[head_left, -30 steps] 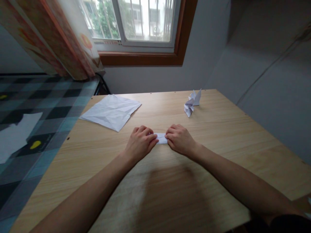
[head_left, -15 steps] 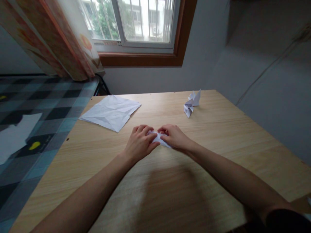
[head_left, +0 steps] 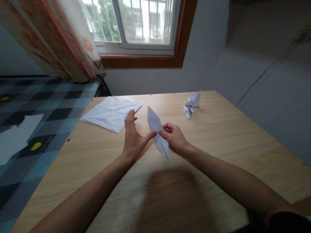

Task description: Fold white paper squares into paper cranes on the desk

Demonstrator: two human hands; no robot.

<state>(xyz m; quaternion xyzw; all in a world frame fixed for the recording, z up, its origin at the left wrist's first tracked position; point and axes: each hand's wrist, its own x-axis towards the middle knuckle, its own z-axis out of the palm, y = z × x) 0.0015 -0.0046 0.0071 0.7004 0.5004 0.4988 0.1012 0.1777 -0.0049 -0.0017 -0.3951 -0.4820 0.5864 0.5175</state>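
Note:
A folded white paper, long and diamond-shaped with pointed ends, is held up at a slant over the table. My right hand pinches it near its middle, thumb in front and fingers curled behind. My left hand is on the other side with its thumb tip touching the paper's middle. The left fingers are raised and spread away from the paper, so that hand is not closed round it.
A creased white sheet lies flat at the table's back left. Two folded paper figures stand at the back right. Beside the wooden table, a checked bed cover carries more white paper.
The folded paper, earlier low and mostly covered by both hands, now stands up and shows its long shape. My left fingers have lifted off it and spread; my right hand keeps its hold.

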